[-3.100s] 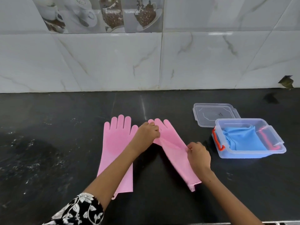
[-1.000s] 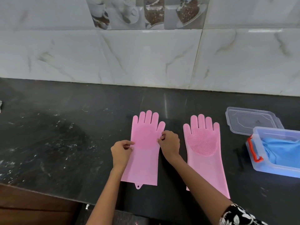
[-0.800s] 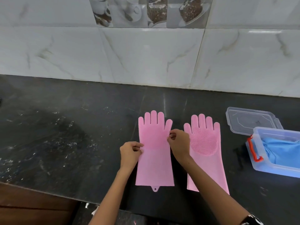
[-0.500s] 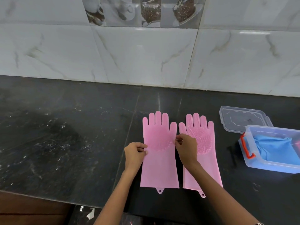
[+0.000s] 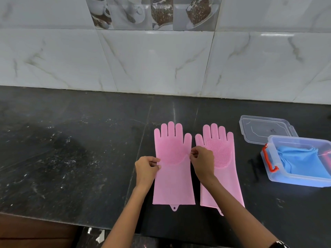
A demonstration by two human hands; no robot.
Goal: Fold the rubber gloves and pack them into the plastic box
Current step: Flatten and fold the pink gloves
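Two pink gloves lie flat on the counter [image 5: 71, 158], fingers toward the back wall, cuffs close to the front edge. Left glove [image 5: 172, 178] sits square; right glove [image 5: 223, 154] lies just beside it, a thin dark strip of counter between them, its cuff partly under the right forearm.

Left hand [image 5: 146, 170] pinches the left glove's outer edge at about palm height, fingers curled onto the rubber. Right hand [image 5: 202, 162] pinches that glove's inner edge, at the gap, and its back covers part of the right glove's palm. Grip on both side edges reads as squaring the glove parallel to its partner, likely so the pair folds evenly; no fold is made yet.

Glove relative to fingers: the left glove spans flat between the two pinches, bristled palm patch directly between the fingertips, cuff trailing toward the front edge.

Box [image 5: 272, 178] stands near the counter's right end, well apart from the gloves, open, with blue material already inside. Lid [image 5: 265, 127] lies behind it, touching or overlapped by its rear corner.
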